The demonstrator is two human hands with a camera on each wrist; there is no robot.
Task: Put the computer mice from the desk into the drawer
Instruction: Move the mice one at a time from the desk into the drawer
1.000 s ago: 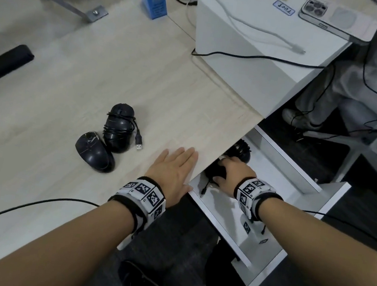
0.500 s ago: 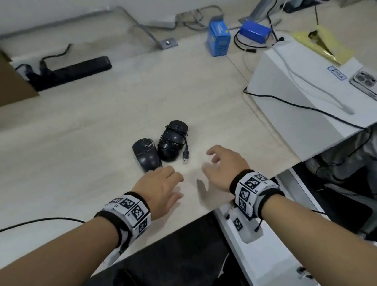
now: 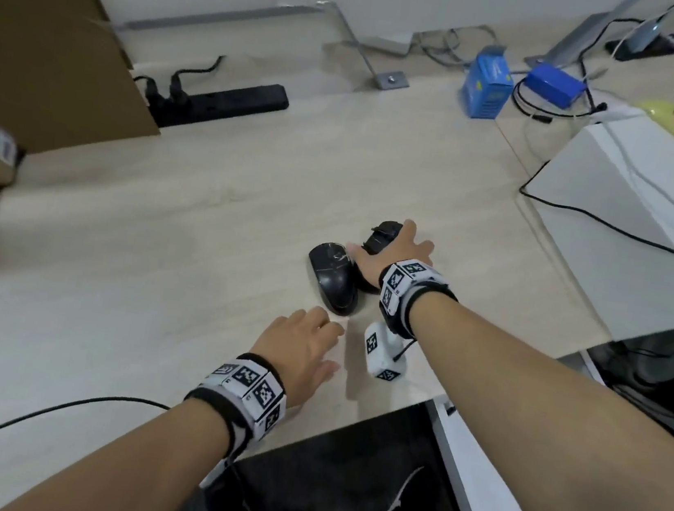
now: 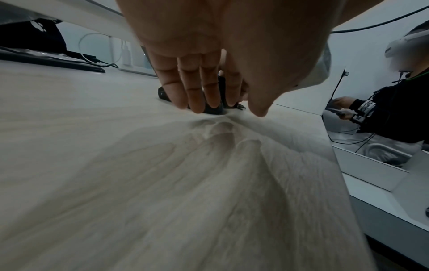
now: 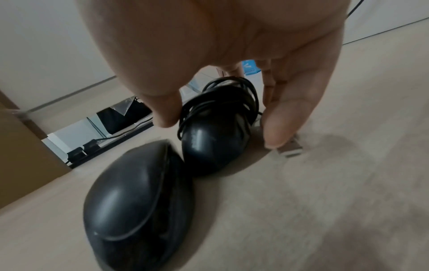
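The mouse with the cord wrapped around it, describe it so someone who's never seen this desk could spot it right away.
On the pale wooden desk, two black mice lie side by side near the front edge. It is the farther one, the corded mouse, under the right hand. Unlike the smooth mouse beside it, its own black cable is wound round its body.

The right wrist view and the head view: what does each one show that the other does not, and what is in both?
Only the right wrist view shows the right hand's thumb and fingers set on either side of the cable-wrapped mouse, not yet closed on it, and its USB plug on the desk.

Only the head view shows the left hand, open and near the desk's front edge, the power strip and the white box.

Both show the plain mouse beside the wrapped one and the blue carton.
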